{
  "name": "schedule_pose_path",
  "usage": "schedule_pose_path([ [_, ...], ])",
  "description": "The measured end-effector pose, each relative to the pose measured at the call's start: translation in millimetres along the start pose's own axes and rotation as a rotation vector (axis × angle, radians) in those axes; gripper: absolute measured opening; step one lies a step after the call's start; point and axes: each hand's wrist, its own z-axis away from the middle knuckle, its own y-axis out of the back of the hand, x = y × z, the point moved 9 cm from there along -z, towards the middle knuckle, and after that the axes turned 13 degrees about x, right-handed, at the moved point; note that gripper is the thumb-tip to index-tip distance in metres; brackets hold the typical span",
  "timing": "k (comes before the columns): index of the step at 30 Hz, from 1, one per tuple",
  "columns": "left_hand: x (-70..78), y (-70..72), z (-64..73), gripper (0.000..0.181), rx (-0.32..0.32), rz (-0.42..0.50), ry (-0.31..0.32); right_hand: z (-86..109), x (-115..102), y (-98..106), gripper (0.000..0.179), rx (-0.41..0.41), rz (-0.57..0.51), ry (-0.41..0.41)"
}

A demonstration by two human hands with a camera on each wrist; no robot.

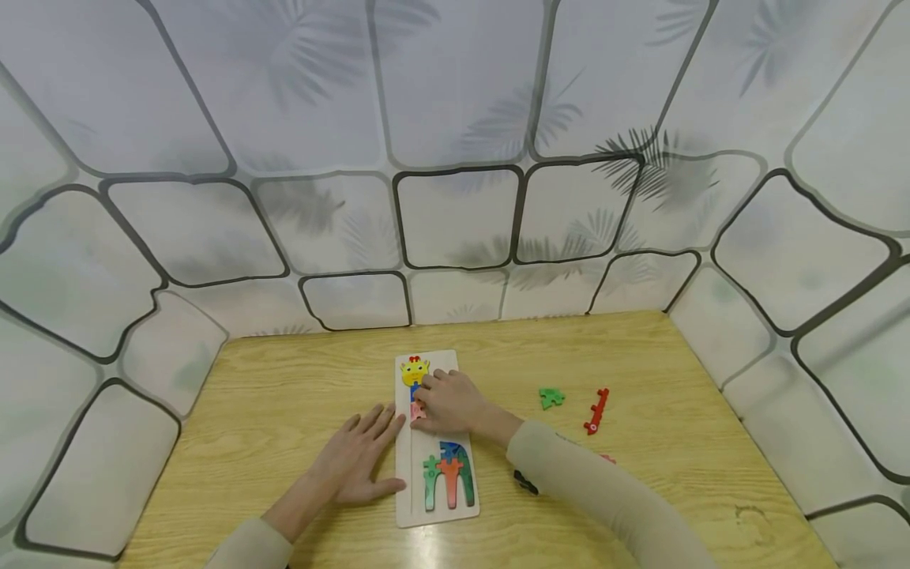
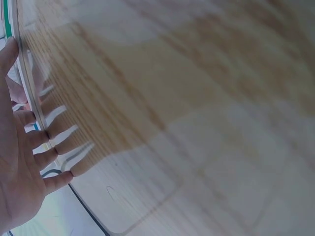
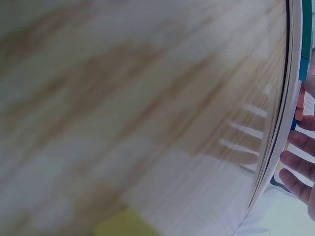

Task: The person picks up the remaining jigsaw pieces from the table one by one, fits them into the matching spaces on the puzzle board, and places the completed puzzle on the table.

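Observation:
A pale giraffe puzzle board point(image 1: 403, 506) lies upright on the table. Its yellow head piece point(image 1: 415, 371) is at the top, with a blue piece point(image 1: 415, 390) below. Between the thumb and forefinger of my right hand point(image 1: 455, 405) is a pink puzzle piece point(image 1: 418, 412), which they pinch at the neck. Lower on the board sit green point(image 1: 430, 484), orange point(image 1: 450, 480) and blue point(image 1: 449, 450) pieces. My left hand point(image 1: 355, 462) rests spread on the table, its fingertips and thumb against the board's left edge; the left wrist view shows those fingers point(image 2: 47, 157) nearly straight.
Right of the board lie a loose green puzzle piece point(image 1: 550, 397) and a long red piece point(image 1: 597, 412). A pink bit point(image 1: 607, 458) peeks from behind the right sleeve, near a dark object point(image 1: 525, 482). Patterned white walls point(image 1: 455, 221) enclose the wooden table point(image 1: 284, 387).

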Motion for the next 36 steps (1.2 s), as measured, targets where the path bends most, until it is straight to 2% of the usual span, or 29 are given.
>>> schedule_pose_path([
  [13, 1.5, 1.4, -0.2, 0.103, -0.002, 0.009, -0.005, -0.5, -0.4, 1.1, 0.061, -0.056, -0.007, -0.018],
  [36, 0.6, -0.2, 0.6, 0.102, 0.025, -0.014, -0.024, -1.7, -0.9, 4.1, 0.055, -0.033, -0.004, -0.011],
])
